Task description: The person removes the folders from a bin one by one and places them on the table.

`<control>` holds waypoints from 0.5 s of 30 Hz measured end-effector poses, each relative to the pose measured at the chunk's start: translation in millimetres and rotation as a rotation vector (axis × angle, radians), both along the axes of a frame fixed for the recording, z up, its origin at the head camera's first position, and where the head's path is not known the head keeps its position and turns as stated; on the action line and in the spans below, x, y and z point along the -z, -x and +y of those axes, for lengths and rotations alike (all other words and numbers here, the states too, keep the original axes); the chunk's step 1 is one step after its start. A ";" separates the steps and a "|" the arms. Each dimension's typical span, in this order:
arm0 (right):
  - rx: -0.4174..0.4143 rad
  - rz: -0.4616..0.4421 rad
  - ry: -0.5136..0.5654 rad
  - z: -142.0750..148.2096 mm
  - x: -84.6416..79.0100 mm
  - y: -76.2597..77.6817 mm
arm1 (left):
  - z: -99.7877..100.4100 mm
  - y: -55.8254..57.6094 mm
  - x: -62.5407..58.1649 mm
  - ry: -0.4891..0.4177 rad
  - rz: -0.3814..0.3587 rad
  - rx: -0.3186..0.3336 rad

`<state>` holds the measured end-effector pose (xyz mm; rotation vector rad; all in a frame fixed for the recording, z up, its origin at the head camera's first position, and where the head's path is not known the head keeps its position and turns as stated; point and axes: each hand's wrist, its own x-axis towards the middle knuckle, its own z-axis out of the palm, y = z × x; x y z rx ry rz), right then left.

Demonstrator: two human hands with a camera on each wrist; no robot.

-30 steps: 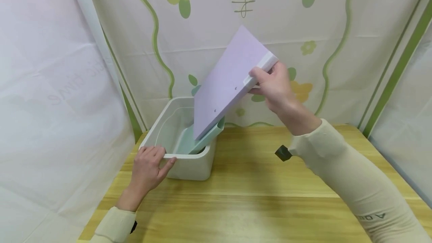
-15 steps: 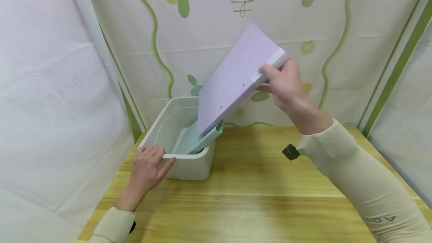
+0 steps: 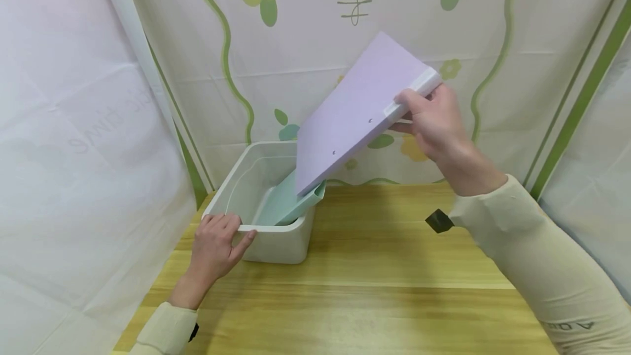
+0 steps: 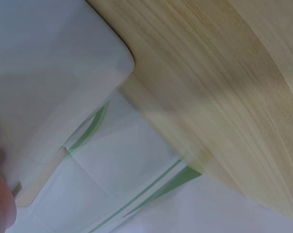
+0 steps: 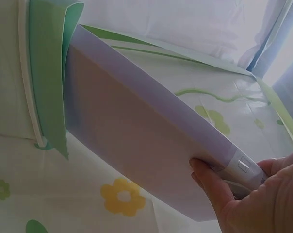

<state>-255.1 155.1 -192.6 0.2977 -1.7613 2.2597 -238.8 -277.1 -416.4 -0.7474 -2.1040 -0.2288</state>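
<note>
In the head view my right hand point(image 3: 436, 122) grips a purple file folder point(image 3: 362, 108) at the white-labelled upper end of its spine, thumb on the near face. The folder is tilted, its low corner just over a mint green folder point(image 3: 286, 201). That green folder leans inside a white plastic bin point(image 3: 276, 245), its spine end over the right rim. My left hand point(image 3: 214, 245) holds the bin's near left corner, fingers over the rim and thumb along the front. In the right wrist view the purple folder point(image 5: 132, 116) extends from my fingers to beside the green folder point(image 5: 47, 63).
The bin stands on the left of a wooden table point(image 3: 374, 267). A patterned fabric backdrop point(image 3: 305, 70) hangs behind the table, and a white side sheet point(image 3: 89, 179) is at the left.
My right hand has moved right, drawing the purple folder right and slightly up along the green folder. My left hand and the bin have stayed in place.
</note>
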 end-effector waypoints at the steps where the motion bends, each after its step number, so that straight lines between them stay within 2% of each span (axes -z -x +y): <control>1: -0.004 -0.001 0.006 1.6 -0.1 -0.1 | 0.1 0.3 0.0 -0.002 0.003 0.001; 15: -0.049 -0.014 0.111 27.0 0.8 -0.5 | 0.7 1.4 -0.2 -0.001 -0.003 0.005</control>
